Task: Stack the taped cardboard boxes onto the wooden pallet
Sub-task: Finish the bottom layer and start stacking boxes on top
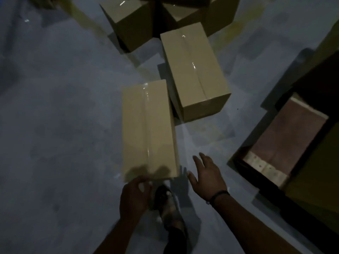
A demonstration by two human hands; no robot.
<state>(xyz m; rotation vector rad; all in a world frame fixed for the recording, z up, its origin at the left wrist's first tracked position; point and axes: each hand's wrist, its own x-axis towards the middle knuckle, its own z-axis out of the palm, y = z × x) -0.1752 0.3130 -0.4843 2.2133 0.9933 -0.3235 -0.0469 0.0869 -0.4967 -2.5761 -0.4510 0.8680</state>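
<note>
A long taped cardboard box (148, 129) lies on the grey floor just ahead of me. My left hand (134, 197) hovers at its near end with fingers loosely curled, holding nothing. My right hand (207, 175) is spread open to the right of that box's near corner, apart from it. A second taped box (194, 70) stands behind and to the right. The wooden pallet (286, 140) lies at the right edge, with boxes (315, 173) standing on it.
More cardboard boxes (132, 21) are grouped at the top of the view. My foot in a sandal (165, 200) is on the floor between my hands. Yellow floor marking (86, 19) runs at the upper left. The scene is dim.
</note>
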